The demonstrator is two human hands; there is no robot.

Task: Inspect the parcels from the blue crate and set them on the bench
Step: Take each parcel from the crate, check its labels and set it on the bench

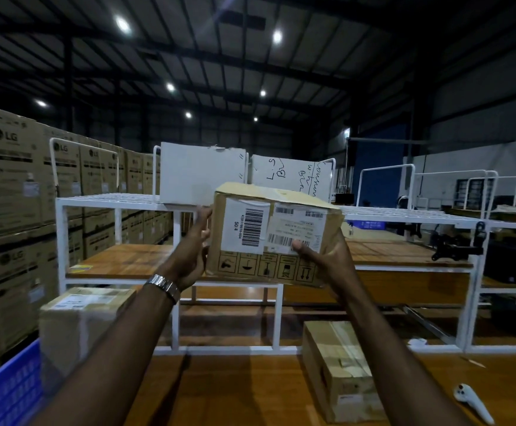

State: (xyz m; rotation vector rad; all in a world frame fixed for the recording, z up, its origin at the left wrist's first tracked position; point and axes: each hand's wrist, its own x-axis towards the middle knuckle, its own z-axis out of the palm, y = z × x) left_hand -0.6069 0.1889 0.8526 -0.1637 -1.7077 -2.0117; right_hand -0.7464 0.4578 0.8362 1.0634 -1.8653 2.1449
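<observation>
The person holds a labelled cardboard parcel [273, 235] up in the air above the wooden bench [250, 392], both hands gripping it: the left hand [193, 250] curls round its left side, the right hand [327, 256] clasps its lower right corner with the thumb on the shipping label. A taped parcel [339, 370] lies toward the bench's right edge, another [78, 321] stands at its left edge beside the blue crate [7, 392].

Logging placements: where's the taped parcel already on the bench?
Head view, lower right: the taped parcel lies on the bench, left of the white handheld device.
</observation>
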